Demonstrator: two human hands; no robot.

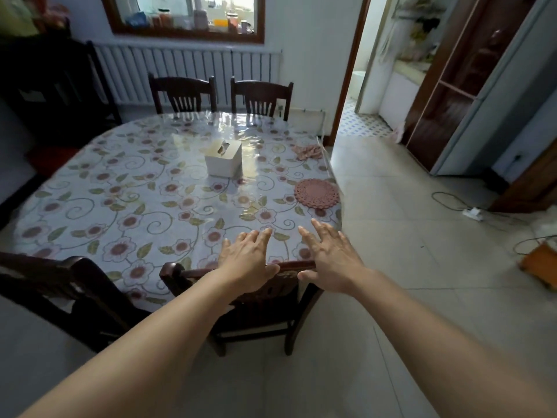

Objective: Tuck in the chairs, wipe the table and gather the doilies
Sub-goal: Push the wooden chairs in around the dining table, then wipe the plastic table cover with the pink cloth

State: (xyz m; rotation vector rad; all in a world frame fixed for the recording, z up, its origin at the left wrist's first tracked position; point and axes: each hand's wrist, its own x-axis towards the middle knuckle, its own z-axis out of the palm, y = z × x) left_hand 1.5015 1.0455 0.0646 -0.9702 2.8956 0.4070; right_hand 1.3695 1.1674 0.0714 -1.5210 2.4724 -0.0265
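Observation:
A dark wooden chair [259,315] stands at the near edge of the oval table [99,212], which has a flowered cloth under clear plastic. My left hand [248,260] and my right hand [330,260] rest on the chair's top rail, fingers spread and stretched over the table's edge. A round pink doily [316,193] lies near the table's right edge. A crumpled pink cloth [307,151] lies further back on the right. A second chair [60,285] stands at the near left, and two chairs [184,93] [261,98] stand tucked at the far side.
A white tissue box [223,157] sits mid-table. A radiator [187,73] runs along the far wall under a window. A doorway [361,110] opens at the right. A power strip [473,213], cables and an orange object [541,263] lie on the tiled floor at right.

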